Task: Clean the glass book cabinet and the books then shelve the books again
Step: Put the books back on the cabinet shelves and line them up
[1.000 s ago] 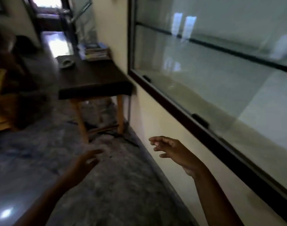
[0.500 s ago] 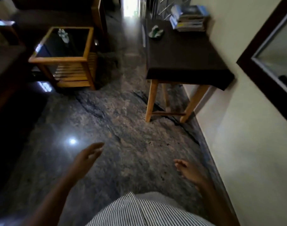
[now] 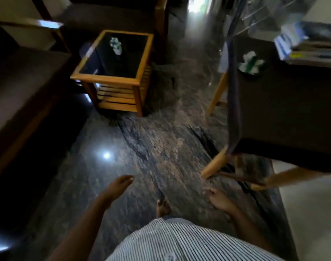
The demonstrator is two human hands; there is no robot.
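Both your hands are empty: left hand [image 3: 119, 187] with fingers straight, right hand [image 3: 219, 199] loosely curled. The books [image 3: 309, 46] lie stacked at the far corner of the dark table [image 3: 292, 113], near what looks, through the blur, like a crumpled cloth [image 3: 252, 63]. You seem to be fetching, so step closer and reach for one.

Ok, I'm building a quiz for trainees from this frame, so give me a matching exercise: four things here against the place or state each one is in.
Things:
1. stack of books
2. side table
3. left hand
4. striped shirt

Places or states:
A. bottom of the view, nearest the camera
B. on the cloth-covered table, far right
C. black glass top in a light wood frame
D. empty, fingers straight, over the floor

Pairs: 1-B, 2-C, 3-D, 4-A
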